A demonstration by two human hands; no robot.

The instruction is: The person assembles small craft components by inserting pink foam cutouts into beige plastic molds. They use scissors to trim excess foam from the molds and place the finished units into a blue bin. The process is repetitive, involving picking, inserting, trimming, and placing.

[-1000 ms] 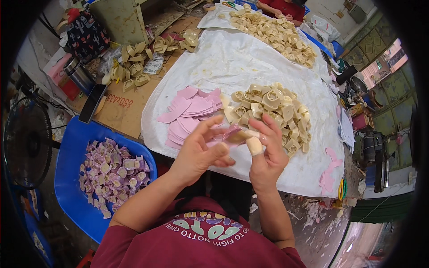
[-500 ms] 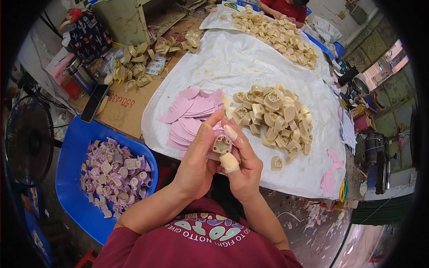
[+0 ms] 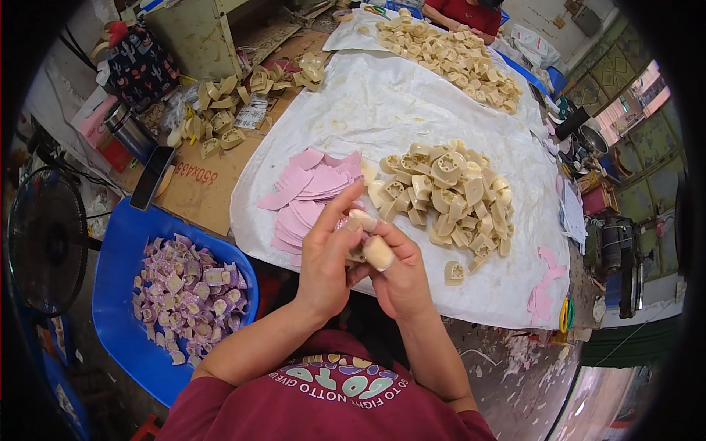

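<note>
Both my hands are closed around one small beige shoe heel [image 3: 355, 255] with a pink glittery covering, held above the near table edge. My left hand [image 3: 321, 278] wraps its side, fingers bent over it. My right hand [image 3: 406, 285] presses it from the other side; pale finger covers [image 3: 379, 253] sit on its thumb and index finger. Most of the heel is hidden behind my fingers. Just beyond lie a stack of pink curved sheets [image 3: 315, 189], left, and a heap of bare beige heels [image 3: 446, 192], right. A single heel [image 3: 454, 273] lies apart near the front.
At lower left, a blue basin [image 3: 112, 309] holds many pink-covered heels [image 3: 190, 294]. A phone [image 3: 153, 176], steel flask [image 3: 131, 132] and fan [image 3: 45, 242] stand nearby. Pink scraps [image 3: 543, 294] lie on the right. Across the white-covered table, a person [image 3: 463, 13] sits behind another heel heap [image 3: 448, 62].
The heel has turned in my hands; its hollow face, visible before, is now mostly covered. My left fingers have curled further over it, and the right index finger has bent inward.
</note>
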